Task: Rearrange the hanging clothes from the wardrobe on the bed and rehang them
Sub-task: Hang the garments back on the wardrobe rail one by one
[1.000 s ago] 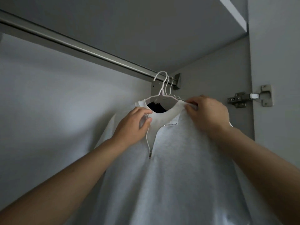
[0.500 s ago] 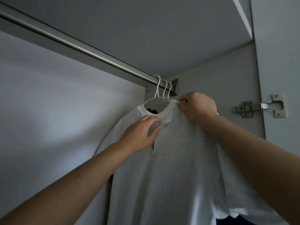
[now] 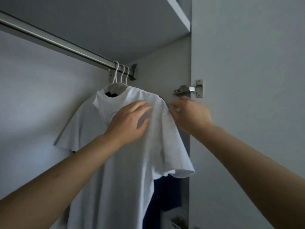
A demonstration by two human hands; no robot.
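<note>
Inside the grey wardrobe point(image 3: 165, 66), the white shirt point(image 3: 125, 162) hangs lengthwise downward from the rod point(image 3: 54, 42) at its right end. The left hand point(image 3: 130, 119) lies flat and open-fingered on its chest; the right hand point(image 3: 189, 113), nearer the shoulder seam, seems to pinch the fabric, though blur hides this grip.

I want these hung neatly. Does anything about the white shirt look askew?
Somewhat. The white shirt hangs from the rail, but its right shoulder is bunched into folds between the left hand and the right hand. The left sleeve hangs smooth.
</note>
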